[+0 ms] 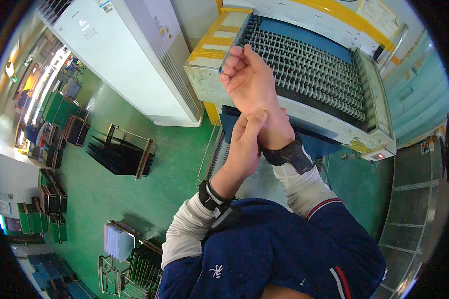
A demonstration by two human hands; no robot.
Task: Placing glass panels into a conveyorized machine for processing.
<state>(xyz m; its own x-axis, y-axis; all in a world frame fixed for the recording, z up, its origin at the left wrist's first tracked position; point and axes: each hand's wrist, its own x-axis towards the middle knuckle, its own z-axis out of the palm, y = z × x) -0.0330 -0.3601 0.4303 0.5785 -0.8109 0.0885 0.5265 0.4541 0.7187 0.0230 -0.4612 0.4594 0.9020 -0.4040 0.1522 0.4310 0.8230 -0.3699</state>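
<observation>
My left hand (246, 142) is wrapped round my right wrist, its thumb lying across the inner side. Above it, my right hand (252, 82) is raised with the palm up and nothing in it; its fingers are loosely bent and apart. Both wrists carry black bands, the left one (214, 202) and the right one (292, 154). Right behind my raised hand is a roller conveyor machine (314, 74) with rows of grey disc rollers. A blue panel (304, 37) lies along its far side. Dark blue sheets (314, 143) show beneath its front edge, partly hidden by my arms.
A tall white cabinet-like unit (129, 60) stands left of the machine. Racks of dark panels (117, 152) and pale sheets (117, 241) stand on the green floor (90, 194). Grey metal panelling (409, 214) runs along the right. A red-lit switch (379, 156) sits at the machine's front corner.
</observation>
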